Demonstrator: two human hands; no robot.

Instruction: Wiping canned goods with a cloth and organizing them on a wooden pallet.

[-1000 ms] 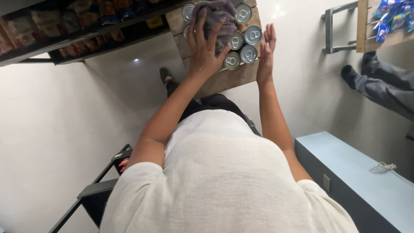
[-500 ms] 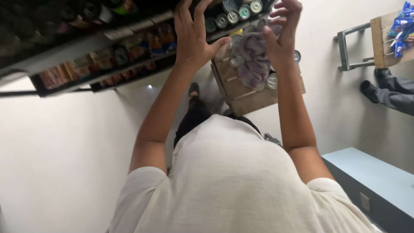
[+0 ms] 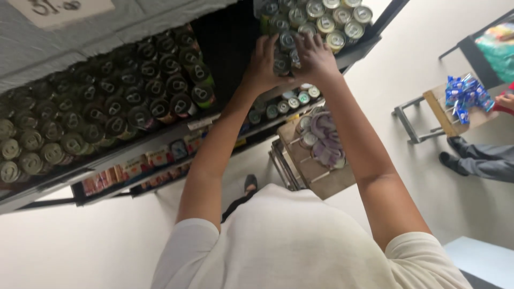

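I see dark cans filling shelf at left. Left hand and right hand both raised, grips closed around one can at shelf front, below silver cans. Cardboard box beneath arms.

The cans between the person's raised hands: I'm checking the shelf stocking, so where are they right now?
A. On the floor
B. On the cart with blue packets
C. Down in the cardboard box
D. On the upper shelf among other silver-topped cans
D: both the left hand and right hand grip cans at the upper shelf, beside the rows of silver-topped cans.
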